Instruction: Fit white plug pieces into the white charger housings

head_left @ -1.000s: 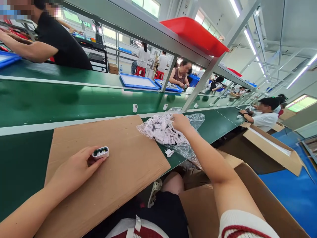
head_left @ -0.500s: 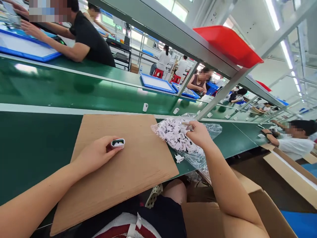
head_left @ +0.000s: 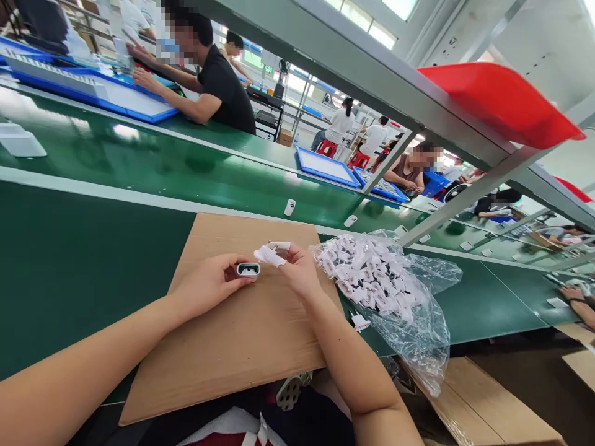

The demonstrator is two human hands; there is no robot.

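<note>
Head: cardboard [head_left: 232, 337] on green table [head_left: 93, 260], people [head_left: 230, 93] beyond.

White case [head_left: 248, 271] at center: smooth plastic, slight sheen, above a cardboard sheet [head_left: 242, 341], matt and faintly rough. Right of center, clear plastic bag [head_left: 427, 331], glossy, crinkled, around white plastic pieces [head_left: 365, 272]; green belt [head_left: 195, 167] mid-frame shiny, smooth, tabletop [head_left: 83, 260] at left duller. Upper right: red tray [head_left: 497, 102], smooth plastic, and beam [head_left: 362, 68], grey metal.

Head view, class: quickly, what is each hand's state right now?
Left hand: closed, holding an open-ended white plastic housing.
Right hand: closed, pinching a small white part, apparently a plug.
</note>
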